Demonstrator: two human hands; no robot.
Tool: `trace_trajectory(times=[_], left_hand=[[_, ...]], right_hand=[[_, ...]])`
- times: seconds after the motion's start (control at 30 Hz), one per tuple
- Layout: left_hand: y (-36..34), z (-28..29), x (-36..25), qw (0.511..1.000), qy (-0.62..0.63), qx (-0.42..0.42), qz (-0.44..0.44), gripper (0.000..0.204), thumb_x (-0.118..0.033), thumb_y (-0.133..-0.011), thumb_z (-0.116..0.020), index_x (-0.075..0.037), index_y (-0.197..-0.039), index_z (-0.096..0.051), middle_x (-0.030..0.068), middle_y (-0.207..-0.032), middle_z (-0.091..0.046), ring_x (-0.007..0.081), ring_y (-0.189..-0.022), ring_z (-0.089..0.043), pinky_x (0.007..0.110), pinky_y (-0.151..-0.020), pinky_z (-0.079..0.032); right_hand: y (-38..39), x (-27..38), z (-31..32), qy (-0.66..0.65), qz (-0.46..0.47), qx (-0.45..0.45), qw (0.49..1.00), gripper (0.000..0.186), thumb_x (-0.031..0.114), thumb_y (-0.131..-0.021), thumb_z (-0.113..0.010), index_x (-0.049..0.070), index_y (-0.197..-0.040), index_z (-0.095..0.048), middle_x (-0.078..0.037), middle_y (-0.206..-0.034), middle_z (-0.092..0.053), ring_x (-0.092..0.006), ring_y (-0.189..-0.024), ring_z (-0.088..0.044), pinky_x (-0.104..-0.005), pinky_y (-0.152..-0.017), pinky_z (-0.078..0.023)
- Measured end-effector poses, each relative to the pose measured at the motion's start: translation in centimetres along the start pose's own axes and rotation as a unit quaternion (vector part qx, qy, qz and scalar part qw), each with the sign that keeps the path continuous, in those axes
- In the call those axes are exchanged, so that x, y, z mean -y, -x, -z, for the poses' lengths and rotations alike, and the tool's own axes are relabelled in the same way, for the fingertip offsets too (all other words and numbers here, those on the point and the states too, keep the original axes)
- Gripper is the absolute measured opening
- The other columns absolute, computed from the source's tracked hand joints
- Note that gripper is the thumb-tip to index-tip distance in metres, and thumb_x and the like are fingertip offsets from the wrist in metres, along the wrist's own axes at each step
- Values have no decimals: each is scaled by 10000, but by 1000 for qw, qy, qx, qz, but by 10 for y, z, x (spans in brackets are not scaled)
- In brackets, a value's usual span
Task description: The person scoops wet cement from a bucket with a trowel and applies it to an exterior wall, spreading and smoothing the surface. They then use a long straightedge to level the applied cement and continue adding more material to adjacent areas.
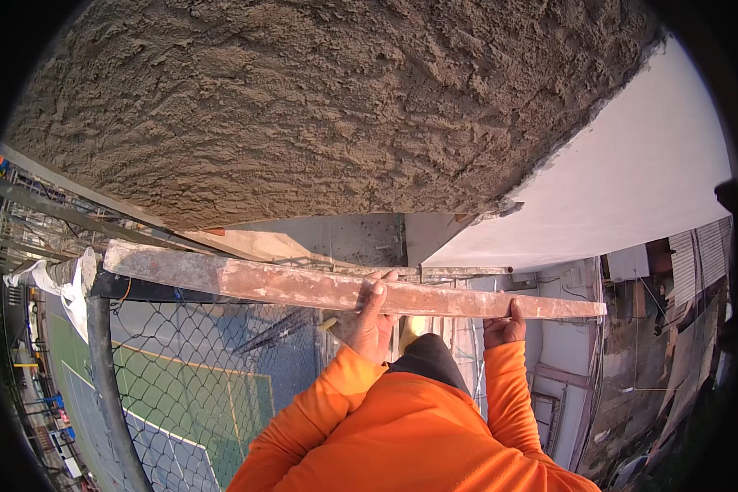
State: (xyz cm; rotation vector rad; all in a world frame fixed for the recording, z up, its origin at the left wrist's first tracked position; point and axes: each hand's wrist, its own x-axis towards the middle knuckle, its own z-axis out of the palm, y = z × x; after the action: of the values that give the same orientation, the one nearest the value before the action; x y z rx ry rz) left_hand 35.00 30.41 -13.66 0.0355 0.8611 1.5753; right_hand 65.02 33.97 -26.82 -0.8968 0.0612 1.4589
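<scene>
A long reddish-brown straightedge (pixel 287 283), smeared with pale plaster, lies crosswise in front of my chest. My left hand (pixel 371 316) grips it near the middle with fingers around it. My right hand (pixel 505 324) is closed on it farther right, short of its right end. Above it rises a wall of rough grey-brown wet mortar (pixel 336 107), with a ragged edge beside a smooth white surface (pixel 599 172) on the right.
A metal rail post (pixel 107 369) with white wrapping (pixel 74 287) stands at left beside wire mesh (pixel 172 353). A ledge (pixel 344 238) runs below the mortar. Far below are a green and blue sports court (pixel 74 344) and, at right, building walls and corrugated roofing (pixel 697 271).
</scene>
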Motion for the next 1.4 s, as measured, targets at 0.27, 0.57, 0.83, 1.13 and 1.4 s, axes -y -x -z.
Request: trace_trajectory(times=[0.27,0.57,0.83,1.13,1.4], left_hand=[[-60,12,-19,986,148,66,31,180,-205,-974,-646,-95,-1115,-626,185,-1284,-636,382,-1237,-589,515,-1060,-469],[-90,5,-46,978,167,-57,-111,244,-289,-978,-646,-160,-1184,-631,146,-1269,-647,284,-1201,-614,461,-882,-573],[-145,77,-50,963,17,-260,-67,249,-341,-857,-816,-241,-1033,-670,-100,-754,-551,82,-525,-416,338,-613,-455],[-245,159,-175,949,-91,-289,-91,683,-442,-849,-800,-222,-1434,-527,52,-1255,-551,130,-682,-483,406,-779,-525],[-313,187,-256,938,-64,-333,-72,607,-403,-886,-773,-267,-1432,-543,-22,-1601,-306,273,-1100,-459,427,-859,-492]], right_hand=[[-51,193,-19,-49,215,-87,971,832,378,-896,-714,40,-1528,-292,-151,-1486,-490,-324,-1333,-498,-565,-1137,-365],[-102,142,-19,58,66,38,995,471,378,-973,-647,86,-1330,-554,-89,-1357,-597,-275,-1217,-571,-463,-1017,-488],[-119,108,-68,86,-3,147,985,292,268,-959,-665,121,-1210,-649,-44,-1299,-656,-268,-1216,-611,-506,-1027,-504],[-223,72,-118,143,-27,55,988,243,305,-947,-700,113,-1092,-666,7,-1141,-667,-211,-1107,-608,-406,-1018,-472],[-237,-1,-185,143,-65,71,985,238,288,-950,-705,104,-1089,-646,-12,-1107,-621,-214,-1106,-604,-417,-1054,-454]])
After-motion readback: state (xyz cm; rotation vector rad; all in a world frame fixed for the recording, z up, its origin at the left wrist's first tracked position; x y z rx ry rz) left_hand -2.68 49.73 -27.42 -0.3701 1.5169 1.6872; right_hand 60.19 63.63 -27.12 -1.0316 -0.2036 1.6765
